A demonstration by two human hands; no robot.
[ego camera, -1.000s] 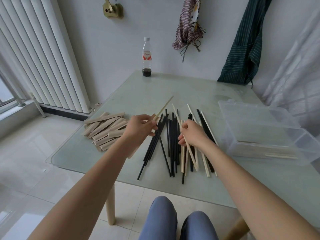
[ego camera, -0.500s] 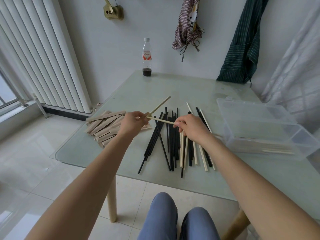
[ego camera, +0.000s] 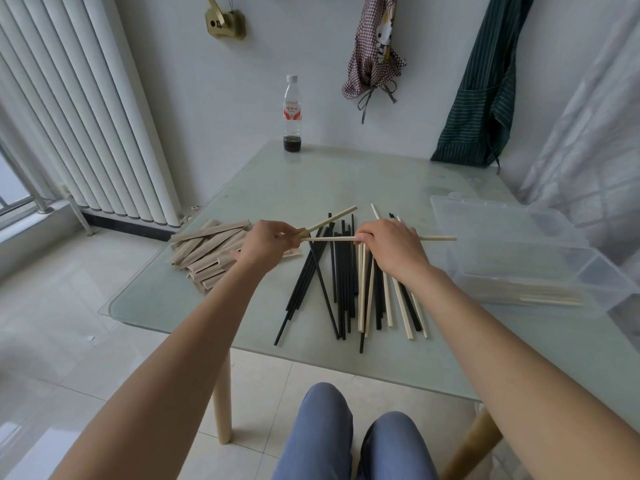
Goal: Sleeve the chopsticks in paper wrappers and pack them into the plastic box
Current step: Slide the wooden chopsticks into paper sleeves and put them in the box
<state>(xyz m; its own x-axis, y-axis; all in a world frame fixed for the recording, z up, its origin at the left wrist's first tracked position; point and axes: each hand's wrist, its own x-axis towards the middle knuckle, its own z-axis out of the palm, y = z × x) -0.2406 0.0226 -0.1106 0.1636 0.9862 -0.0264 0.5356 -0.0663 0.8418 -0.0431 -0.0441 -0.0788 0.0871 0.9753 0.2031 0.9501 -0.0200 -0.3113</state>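
The left hand is curled around one pale wooden chopstick, which slants up and away to the right from its fingers. The right hand pinches a second pale chopstick between thumb and fingers, holding it level; this stick runs sideways, its left tip reaching the left hand and its right end pointing toward the plastic box. Both held sticks are above the table, not lying on it.

Below and between the two hands lies a loose spread of chopsticks, black and pale mixed; roughly a dozen black and about seven pale ones show, though overlaps make an exact count uncertain. Just left of the left hand sits a heap of brown paper wrappers, about ten or more. To the right of the right hand stands the one clear box, open, with a few pale pieces inside at its near edge. One bottle stands well beyond the hands.
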